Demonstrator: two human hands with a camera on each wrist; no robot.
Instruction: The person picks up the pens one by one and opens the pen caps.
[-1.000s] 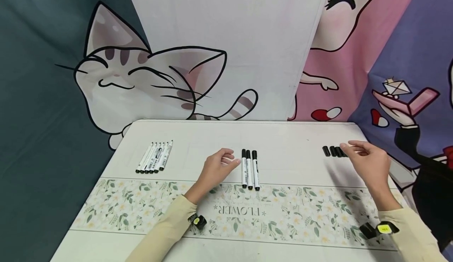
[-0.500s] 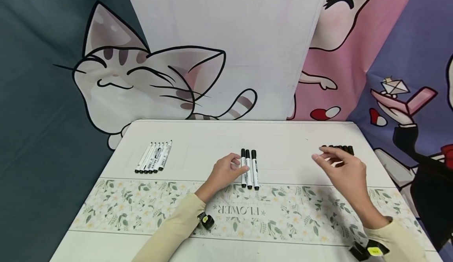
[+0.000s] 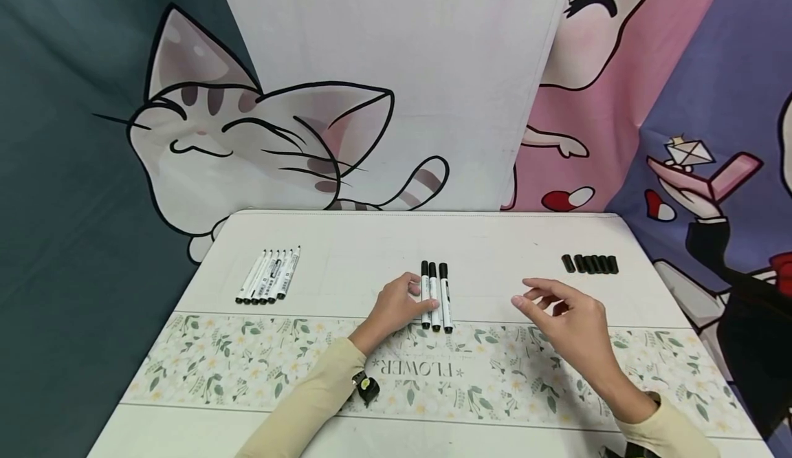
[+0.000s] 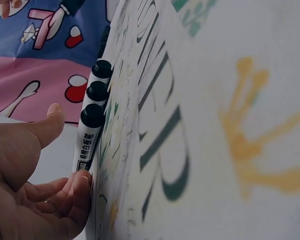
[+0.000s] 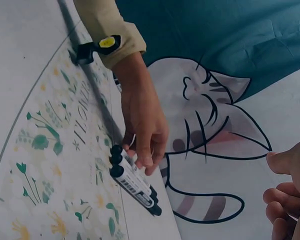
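My left hand [image 3: 398, 305], loosely spread, thumb partly hiding three slim white black-capped markers [image 3: 446, 298] beside it. My right hand [image 3: 573, 319], likewise loose, cut off in right-wrist view.

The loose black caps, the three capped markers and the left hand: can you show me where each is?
Black caps [image 3: 589, 265], head view: side of a middle cap.
Capped markers [image 3: 434, 289], head view: barrel of the middle marker.
Left hand [image 3: 396, 305], head view: middle of the hand.
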